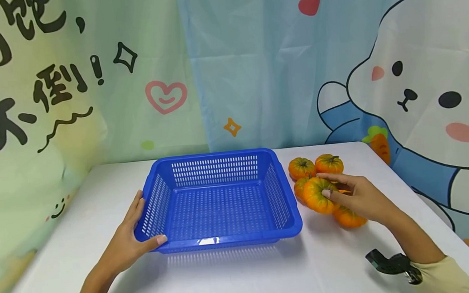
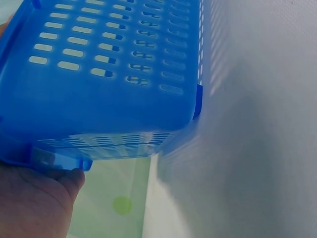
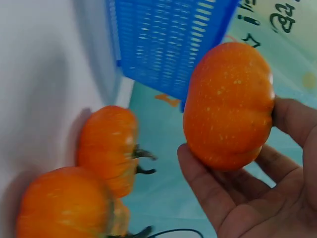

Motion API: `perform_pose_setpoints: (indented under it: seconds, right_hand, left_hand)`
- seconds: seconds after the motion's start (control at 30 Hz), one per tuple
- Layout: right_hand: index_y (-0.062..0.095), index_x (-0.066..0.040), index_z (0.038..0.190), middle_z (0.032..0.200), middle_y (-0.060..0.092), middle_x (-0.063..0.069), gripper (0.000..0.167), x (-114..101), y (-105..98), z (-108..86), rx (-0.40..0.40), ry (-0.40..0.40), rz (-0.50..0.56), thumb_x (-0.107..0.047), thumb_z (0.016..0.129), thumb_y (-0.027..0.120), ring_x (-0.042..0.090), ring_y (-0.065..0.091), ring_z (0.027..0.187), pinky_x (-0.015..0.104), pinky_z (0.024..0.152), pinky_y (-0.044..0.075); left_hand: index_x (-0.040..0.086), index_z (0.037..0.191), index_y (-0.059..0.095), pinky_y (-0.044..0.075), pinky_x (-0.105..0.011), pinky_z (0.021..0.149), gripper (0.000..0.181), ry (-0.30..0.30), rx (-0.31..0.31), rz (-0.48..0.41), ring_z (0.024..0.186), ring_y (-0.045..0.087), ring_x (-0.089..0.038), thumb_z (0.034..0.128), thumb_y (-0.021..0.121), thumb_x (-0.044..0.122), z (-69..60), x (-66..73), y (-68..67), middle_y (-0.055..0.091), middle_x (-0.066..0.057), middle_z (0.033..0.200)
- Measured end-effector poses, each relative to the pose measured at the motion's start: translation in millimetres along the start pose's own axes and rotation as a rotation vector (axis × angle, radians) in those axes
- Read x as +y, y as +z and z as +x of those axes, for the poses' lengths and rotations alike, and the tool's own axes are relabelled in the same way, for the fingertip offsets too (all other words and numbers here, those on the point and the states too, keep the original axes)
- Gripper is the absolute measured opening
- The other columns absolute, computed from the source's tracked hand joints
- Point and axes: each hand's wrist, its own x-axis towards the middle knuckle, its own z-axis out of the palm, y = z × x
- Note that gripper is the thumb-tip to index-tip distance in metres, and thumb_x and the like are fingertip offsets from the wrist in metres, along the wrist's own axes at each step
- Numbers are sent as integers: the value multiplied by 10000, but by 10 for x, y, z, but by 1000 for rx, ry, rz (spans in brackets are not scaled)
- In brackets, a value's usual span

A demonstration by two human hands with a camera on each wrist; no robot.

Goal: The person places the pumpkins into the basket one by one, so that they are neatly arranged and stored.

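Pumpkins (image 1: 302, 167), in the head view, cluster on the white table (image 1: 235, 278) right of a slotted blue plastic basket (image 1: 217, 244); the right hand (image 1: 354, 198) pinches a raised pumpkin (image 1: 318, 196) between thumb and fingers, apparently mid-pickup. On the left wrist view, the left hand (image 2: 37, 201) grips the basket's smooth rim, though most fingers are hidden. On the right wrist view, the held pumpkin's skin looks glossy, speckled and softly ribbed; I'd judge the next move needs a steady pinch.
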Motion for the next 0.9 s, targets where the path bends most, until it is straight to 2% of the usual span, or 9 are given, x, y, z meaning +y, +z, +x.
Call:
perform_pose_setpoints:
  seconds: [0.13, 0.3, 0.47, 0.67, 0.9]
  right_hand:
    - [509, -40, 1409, 1337, 504, 287, 513, -109, -46, 21, 21, 19, 14, -283, 969, 613, 455, 536, 1150, 392, 800, 564]
    - [511, -36, 1405, 1326, 509, 294, 531, -229, -69, 78, 44, 20, -2, -305, 961, 623, 460, 548, 1134, 393, 780, 570]
    - [532, -50, 1392, 1318, 529, 258, 546, -333, -55, 157, 46, 11, -24, -360, 952, 625, 438, 552, 1124, 458, 831, 548]
    - [548, -87, 1387, 1327, 554, 161, 520, -467, 1, 243, 22, -59, -7, -362, 952, 624, 363, 515, 1181, 533, 947, 466]
    - [538, -127, 1403, 1340, 566, 107, 536, -668, 102, 342, -31, -103, 24, -378, 940, 636, 318, 535, 1193, 501, 949, 474]
  left_hand:
    - [-21, 1536, 100, 179, -712, 1038, 1075, 2, 5, -3, 1450, 39, -421, 779, 788, 309, -22, 2, -1, -26, -40, 1630]
    - [-3, 1543, 90, 192, -719, 1026, 1077, 9, 1, -5, 1444, 46, -437, 779, 786, 303, -19, 3, -6, -30, -54, 1630]
    - [3, 1545, 90, 198, -713, 1026, 1078, 7, -6, -5, 1441, 52, -446, 779, 786, 305, -5, -3, 15, -33, -69, 1629]
    - [2, 1545, 93, 193, -715, 1027, 1079, 4, -4, -3, 1441, 52, -447, 777, 784, 312, -5, -2, 29, -24, -91, 1627]
    - [1, 1545, 95, 183, -720, 1028, 1067, 16, -1, -5, 1444, 42, -438, 783, 778, 304, -18, -6, 5, -35, -56, 1629]
